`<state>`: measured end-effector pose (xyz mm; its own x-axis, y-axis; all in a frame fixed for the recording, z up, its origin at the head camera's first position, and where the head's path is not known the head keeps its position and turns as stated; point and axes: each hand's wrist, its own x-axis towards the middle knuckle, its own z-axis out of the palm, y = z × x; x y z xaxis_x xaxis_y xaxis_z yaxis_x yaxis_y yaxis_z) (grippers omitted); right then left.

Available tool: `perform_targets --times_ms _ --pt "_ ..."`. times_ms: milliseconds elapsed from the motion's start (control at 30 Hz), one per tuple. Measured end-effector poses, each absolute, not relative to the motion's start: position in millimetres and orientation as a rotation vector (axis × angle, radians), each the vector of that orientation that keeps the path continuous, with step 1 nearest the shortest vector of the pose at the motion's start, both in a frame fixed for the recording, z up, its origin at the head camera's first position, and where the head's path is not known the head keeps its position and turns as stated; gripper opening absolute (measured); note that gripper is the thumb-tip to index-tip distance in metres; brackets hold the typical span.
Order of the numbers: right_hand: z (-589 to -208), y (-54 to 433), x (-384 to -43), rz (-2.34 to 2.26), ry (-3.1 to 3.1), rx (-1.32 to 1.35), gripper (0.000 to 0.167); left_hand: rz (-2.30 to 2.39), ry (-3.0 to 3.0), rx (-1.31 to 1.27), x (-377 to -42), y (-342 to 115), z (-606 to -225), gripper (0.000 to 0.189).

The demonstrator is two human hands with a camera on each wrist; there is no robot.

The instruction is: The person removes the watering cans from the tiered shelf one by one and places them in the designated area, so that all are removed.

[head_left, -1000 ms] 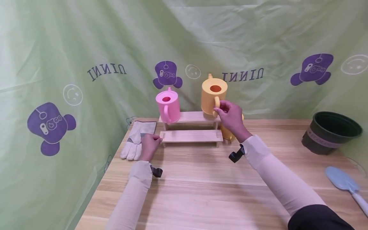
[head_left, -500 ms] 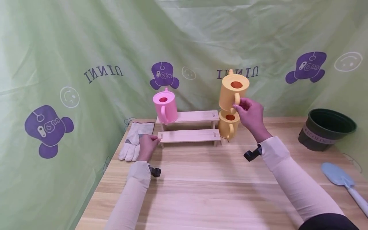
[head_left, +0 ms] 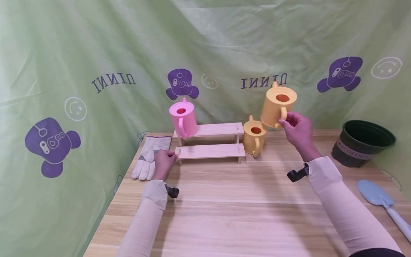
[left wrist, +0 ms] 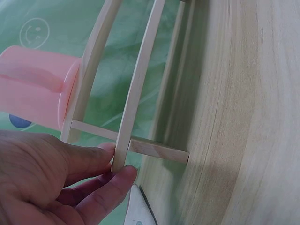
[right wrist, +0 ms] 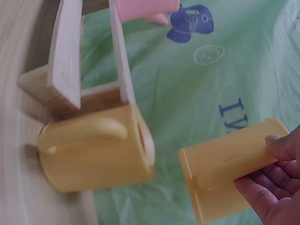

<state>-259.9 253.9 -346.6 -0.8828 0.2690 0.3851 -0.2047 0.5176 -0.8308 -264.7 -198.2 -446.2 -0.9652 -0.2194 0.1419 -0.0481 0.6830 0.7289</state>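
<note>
My right hand (head_left: 299, 131) pinches the handle of a yellow watering can (head_left: 277, 107), held up in the air to the right of the shelf. A second yellow watering can (head_left: 253, 137) stands on the table against the shelf's right end. The two-step wooden shelf (head_left: 210, 151) has a pink watering can (head_left: 184, 119) on the left of its upper step. With thumb and fingers, my left hand (head_left: 164, 164) pinches the left end of the lower step. The left wrist view shows the fingertips (left wrist: 125, 174) at that board's edge.
Grey-white work gloves (head_left: 149, 157) lie left of the shelf, beside my left hand. At the right stand a dark green flowerpot (head_left: 348, 153) and, nearer, a light blue trowel (head_left: 375, 192). A green printed curtain (head_left: 205, 43) hangs behind the table.
My right hand has carried the yellow watering can from over the upper step's right end to the right, past the second yellow can. My left hand keeps its grip on the shelf.
</note>
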Motion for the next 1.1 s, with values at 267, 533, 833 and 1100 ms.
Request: perform_targets --times_ms 267,533,833,1100 --pt "-370 272 -259 1.324 -2.323 -0.107 0.035 -1.166 -2.671 0.229 -265 -199 -445 0.019" --pt "-395 282 -258 1.31 -2.393 -0.161 0.037 -1.171 -2.669 0.239 -265 -198 -445 0.018" --pt "-417 279 -254 1.296 -2.434 -0.191 0.036 -1.156 -2.674 0.228 -266 -196 -447 0.017" --pt "-437 278 -252 1.267 -2.483 -0.223 0.036 -1.148 -2.669 0.221 -267 -196 -449 0.019"
